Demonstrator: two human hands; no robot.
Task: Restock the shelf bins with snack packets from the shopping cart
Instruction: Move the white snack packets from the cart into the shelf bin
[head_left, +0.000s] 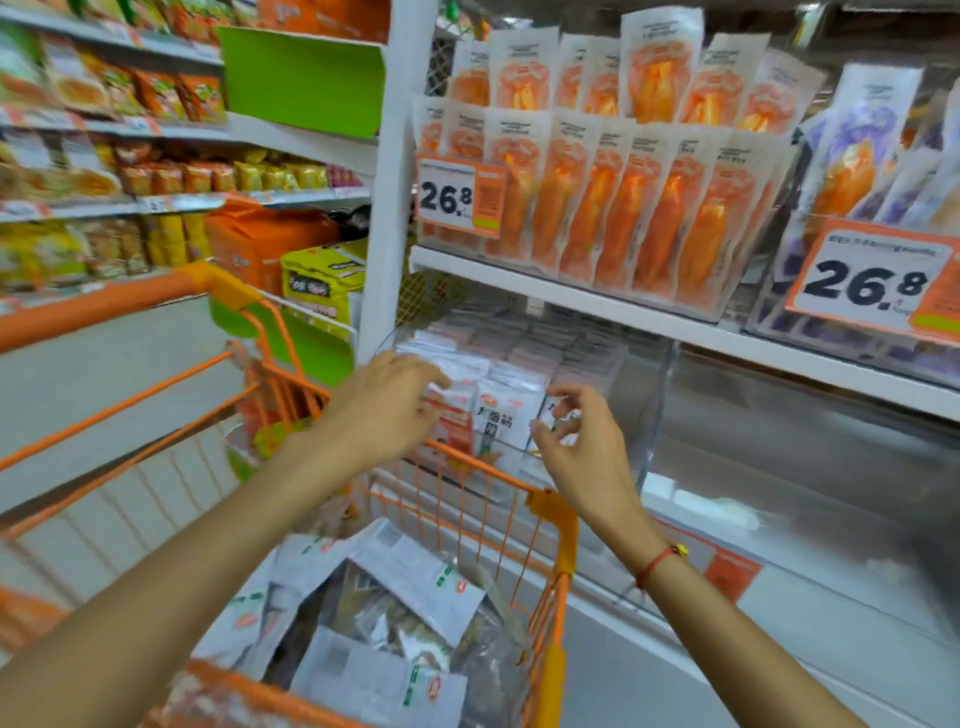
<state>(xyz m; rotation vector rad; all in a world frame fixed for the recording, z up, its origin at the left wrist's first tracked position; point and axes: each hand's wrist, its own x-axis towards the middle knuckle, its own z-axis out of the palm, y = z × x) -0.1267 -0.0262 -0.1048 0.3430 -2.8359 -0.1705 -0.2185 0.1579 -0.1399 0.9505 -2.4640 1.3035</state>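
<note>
Both hands reach over the orange shopping cart (550, 512) to the clear shelf bin (641, 400). Left hand (382, 410): grip loose, fingertips on white snack packets (506, 415). Right hand (584, 441): grip narrow, contents indiscernible. More packets (410, 577) lie in the cart.

Both hands, left hand (382, 402) and right hand (582, 441), were held at the white snack packets (501, 415) in the clear shelf bin (644, 395), above the orange shopping cart (553, 519).

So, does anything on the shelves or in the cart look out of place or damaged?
Nothing looks damaged or spilled. The white snack packets lie jumbled at odd angles in the orange shopping cart, unlike the neat upright rows of orange packets on the shelf above. The image is too blurred to judge small defects.
</note>
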